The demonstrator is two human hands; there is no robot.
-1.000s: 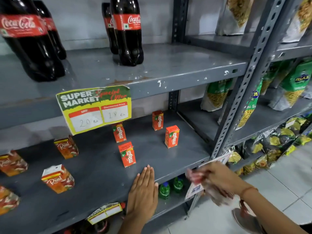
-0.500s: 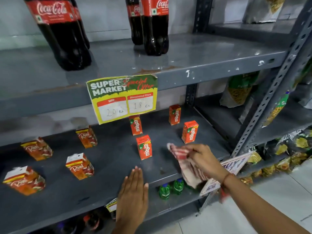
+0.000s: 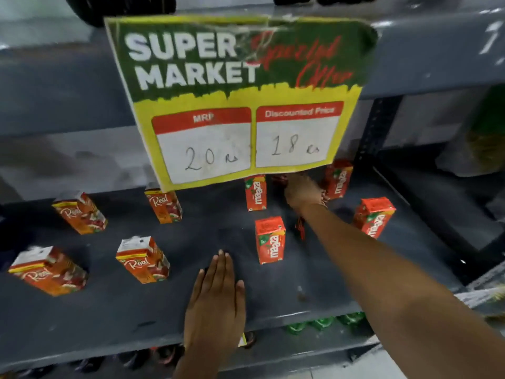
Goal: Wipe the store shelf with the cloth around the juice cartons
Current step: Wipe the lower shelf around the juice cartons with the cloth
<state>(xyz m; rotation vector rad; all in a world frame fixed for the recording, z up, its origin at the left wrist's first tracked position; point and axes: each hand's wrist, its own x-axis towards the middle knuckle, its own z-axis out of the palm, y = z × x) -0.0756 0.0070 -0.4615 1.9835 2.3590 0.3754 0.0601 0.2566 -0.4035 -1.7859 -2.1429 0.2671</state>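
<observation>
Cloth (image 3: 279, 180) is at the back of the shelf (image 3: 136, 305), just under the bottom edge of the price sign (image 3: 246, 99). Only a dark red scrap shows; the rest is hidden under my right hand (image 3: 302, 191) and behind the sign. Can't tell its long axis or which way it points. A red bit (image 3: 300, 227) hangs below my wrist; could be cloth or a wrist thread, can't tell.

Right hand is curled down on the cloth, pressing it to the shelf. Exact finger grip can't be seen. It sits below the sign's right half, between two back Maaza cartons: one (image 3: 256, 193) just left of it, one (image 3: 338, 178) just right, looks touching or near it.

Left hand (image 3: 218, 294) lies flat, fingers together, palm down on the shelf front, well below the sign, holding nothing.

Risks, my judgement: my forearm runs between front Maaza carton (image 3: 270, 240) and right one (image 3: 373, 216), so a sideways sweep could knock either over. The back cartons are tight to the hand, so a wide stroke would shove them. The sign hides the cloth, so I'm wiping half blind.

Real cartons (image 3: 165, 205) (image 3: 142, 259) (image 3: 80, 213) (image 3: 46, 270) stand left of the sign, well apart from the cloth, upright.
</observation>
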